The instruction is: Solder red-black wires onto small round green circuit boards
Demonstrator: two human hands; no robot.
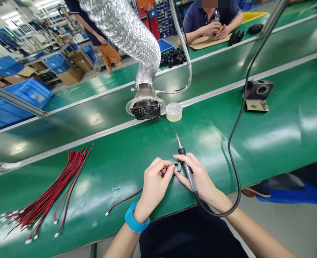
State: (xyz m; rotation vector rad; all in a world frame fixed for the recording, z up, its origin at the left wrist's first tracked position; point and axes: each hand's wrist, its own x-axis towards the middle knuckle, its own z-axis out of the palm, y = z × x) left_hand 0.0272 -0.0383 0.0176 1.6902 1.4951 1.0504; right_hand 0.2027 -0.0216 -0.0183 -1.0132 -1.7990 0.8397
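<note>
Near the front edge of the bench (282, 118), about midway along it, both hands are meeting over a small round circuit board (177, 166). The left hand (154, 184) is pinching the board's rim between thumb and fingertips, holding it just above or on the green surface — which of the two cannot be told from this angle. The right hand (198, 177) is gripping a soldering iron (186, 166) pen-fashion, fingers closed round the black handle, while its forefinger is also reaching to the board's right edge; the metal tip is pointing up and away toward the back of the bench, clear of the board. The iron's black cable (237, 125) is looping off the front edge and rising to the upper right. Judgement: the board looks light, thin and stiff, easily flicked away, so taking it by the bare rim, as now, seems soundest — the face probably carries small fragile parts. The iron is likely hot at the tip; only the handle is fit to hold. A single red-and-black wire (123, 202) is lying just left of the left wrist, and a bundle of wires (53, 190) is fanning out toward the left end of the bench. Further back, a fume duct (145, 105) is resting mouth-down beside a roll of tape (173, 111), and an iron stand (256, 95) is sitting toward the right. Another person is working at the far bench.
</note>
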